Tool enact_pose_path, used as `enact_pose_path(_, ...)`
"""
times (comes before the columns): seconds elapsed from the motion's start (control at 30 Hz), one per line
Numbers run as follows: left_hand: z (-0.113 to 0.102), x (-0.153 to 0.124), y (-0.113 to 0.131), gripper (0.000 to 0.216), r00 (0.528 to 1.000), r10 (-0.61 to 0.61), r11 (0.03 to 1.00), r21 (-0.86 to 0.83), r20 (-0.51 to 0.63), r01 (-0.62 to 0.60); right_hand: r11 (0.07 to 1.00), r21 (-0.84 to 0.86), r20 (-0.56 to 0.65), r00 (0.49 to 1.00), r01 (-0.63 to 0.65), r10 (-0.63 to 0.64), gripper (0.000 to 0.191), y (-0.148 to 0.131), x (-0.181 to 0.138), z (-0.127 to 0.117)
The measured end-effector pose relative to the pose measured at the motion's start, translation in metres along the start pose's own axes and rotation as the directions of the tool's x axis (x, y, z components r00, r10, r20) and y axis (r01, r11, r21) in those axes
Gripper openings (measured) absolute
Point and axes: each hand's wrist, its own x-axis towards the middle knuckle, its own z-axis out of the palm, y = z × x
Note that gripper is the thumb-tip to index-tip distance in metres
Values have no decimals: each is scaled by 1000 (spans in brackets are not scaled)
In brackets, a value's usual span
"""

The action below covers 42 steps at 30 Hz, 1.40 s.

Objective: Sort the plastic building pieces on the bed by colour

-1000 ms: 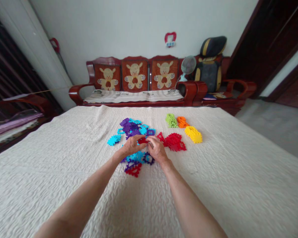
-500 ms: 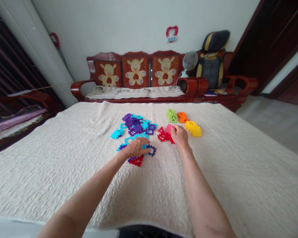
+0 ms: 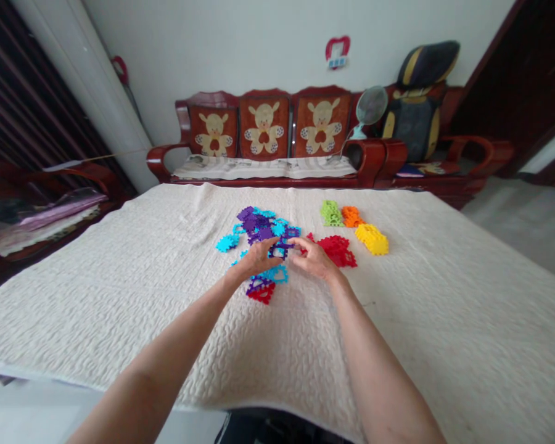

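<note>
Nearly together, hands [image 3: 258, 259] [image 3: 315, 259], purple piece [image 3: 282, 246] between, forearms [image 3: 192, 324] converging

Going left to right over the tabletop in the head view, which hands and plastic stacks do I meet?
Light blue stack → left hand → right hand → orange stack → yellow stack. The others overlap too much to place.

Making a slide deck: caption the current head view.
Purple piece between left hand and right hand, with red pieces nearby.

Quilted cloth [image 3: 444, 320] free at near right — red pile [image 3: 337, 249], yellow stack [image 3: 372, 239] obstruct beyond.
</note>
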Motion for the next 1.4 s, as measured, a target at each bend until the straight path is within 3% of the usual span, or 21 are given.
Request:
enact_pose_path(0.13, -3, 0, 1, 60, 1000, 20, 1000, -5, -3, -20, 999, 17, 104, 994, 35, -37, 32, 1, 1, 15)
enact_pose_path(0.4, 3, -1, -5, 57, 996, 88, 996, -28, 10, -87, 987, -140, 119, 991, 83, -66, 15, 4, 0, 25)
enact_pose_path(0.5, 0, -7, -13, 64, 989, 145, 989, 20, -6, -144, 964, -236, 0, 992, 122, -125, 15, 6, 2, 21)
enact_pose_path(0.57, -3, -14, -19, 72, 983, 169, 982, 75, 66, -174, 939, -322, -126, 977, 122, -170, 17, 9, 3, 14)
enact_pose_path(0.7, -4, -31, -31, 73, 955, 167, 953, 208, 243, -220, 888, -460, -351, 920, -9, -172, 20, 17, 3, -2)
enact_pose_path(0.8, 0, -38, -42, 66, 953, 192, 939, 240, 235, -248, 884, -466, -412, 893, -36, -180, 29, 19, 1, -4)
enact_pose_path(1.1, 18, -18, -66, 46, 988, 137, 980, 156, -74, -124, 928, -290, -69, 962, 233, -263, 15, -18, -22, 38)
enact_pose_path(1.27, 20, -16, -66, 37, 988, 97, 988, 131, -119, -82, 873, -321, 250, 922, 368, -297, 15, -47, -50, 52)
enact_pose_path(1.4, 19, -16, -63, 38, 991, 85, 989, 130, -106, -71, 821, -431, 355, 907, 374, -227, 14, -62, -62, 56)
